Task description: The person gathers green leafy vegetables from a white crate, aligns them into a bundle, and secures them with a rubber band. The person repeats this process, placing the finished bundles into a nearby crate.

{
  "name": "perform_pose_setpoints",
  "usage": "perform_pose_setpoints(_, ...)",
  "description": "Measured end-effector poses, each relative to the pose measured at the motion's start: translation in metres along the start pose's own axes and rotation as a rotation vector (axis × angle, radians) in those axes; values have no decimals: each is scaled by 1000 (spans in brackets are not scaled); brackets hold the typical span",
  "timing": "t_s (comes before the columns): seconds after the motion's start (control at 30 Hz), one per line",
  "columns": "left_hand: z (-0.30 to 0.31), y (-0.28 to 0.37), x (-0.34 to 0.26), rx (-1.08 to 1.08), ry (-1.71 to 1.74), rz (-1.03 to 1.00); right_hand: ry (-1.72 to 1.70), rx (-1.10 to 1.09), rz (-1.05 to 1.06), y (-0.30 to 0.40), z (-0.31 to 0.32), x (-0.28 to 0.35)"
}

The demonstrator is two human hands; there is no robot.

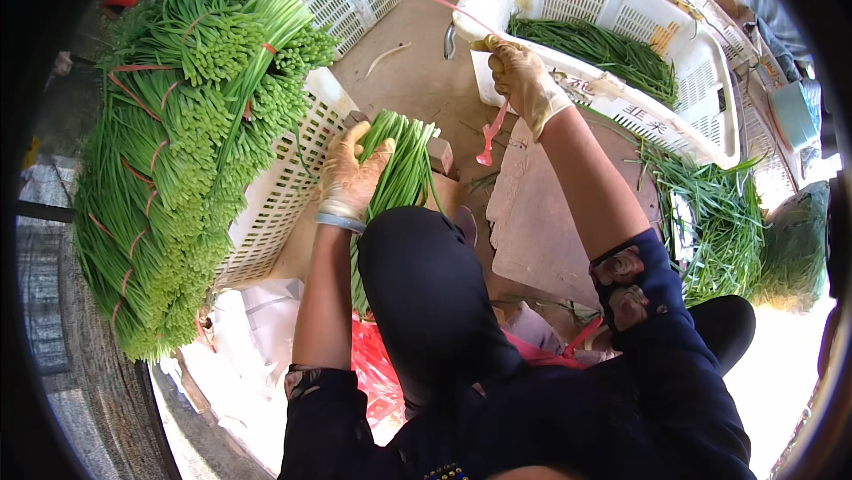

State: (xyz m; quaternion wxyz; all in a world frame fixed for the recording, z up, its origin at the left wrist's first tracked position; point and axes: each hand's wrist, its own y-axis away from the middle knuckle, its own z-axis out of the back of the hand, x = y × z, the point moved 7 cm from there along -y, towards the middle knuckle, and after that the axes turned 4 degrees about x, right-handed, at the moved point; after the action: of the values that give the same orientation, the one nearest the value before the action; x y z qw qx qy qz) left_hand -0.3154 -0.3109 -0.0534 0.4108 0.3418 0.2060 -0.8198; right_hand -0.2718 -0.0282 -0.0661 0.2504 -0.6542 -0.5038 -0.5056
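Observation:
My gloved left hand (349, 170) grips the side of a loose bundle of green chives (401, 160), thumb across the stalks. The cut ends point away from me, and my raised knee hides part of the leaves. Farther out to the right, my gloved right hand (522, 81) is closed around a pink plastic strip (494, 137). One end of the strip trails below the fist and a thin length sticks out past it to the upper left. Both gloves are thin and stained.
Tied chive bundles (193, 167) are piled high on a white perforated crate (279, 194) at left. Another white crate (705, 127) holds loose chives (599, 54) at upper right. Loose leaves (712, 227) lie below it. A flat board (546, 214) and red plastic (376, 363) are near my legs.

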Motion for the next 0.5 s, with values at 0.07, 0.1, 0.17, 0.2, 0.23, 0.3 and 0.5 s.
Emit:
perform_pose_setpoints(0.07,4,2,-47,271,466,131,-241,100,103,14,-5,42)
perform_pose_setpoints(0.1,-2,4,-73,431,605,123,-296,53,111,25,-9,59)
perform_pose_setpoints(0.17,-13,14,-104,697,727,237,-431,62,222,42,-30,82)
perform_pose_setpoints(0.2,-22,13,-129,825,795,244,-468,65,255,56,-34,98)
perform_pose_setpoints(0.23,-32,11,-150,833,836,277,-508,122,341,67,-35,114)
perform_pose_setpoints(0.3,-57,-5,-164,797,905,333,-550,124,409,91,-36,137)
perform_pose_setpoints(0.5,-43,-31,-172,297,1356,231,-577,188,506,126,-36,133)
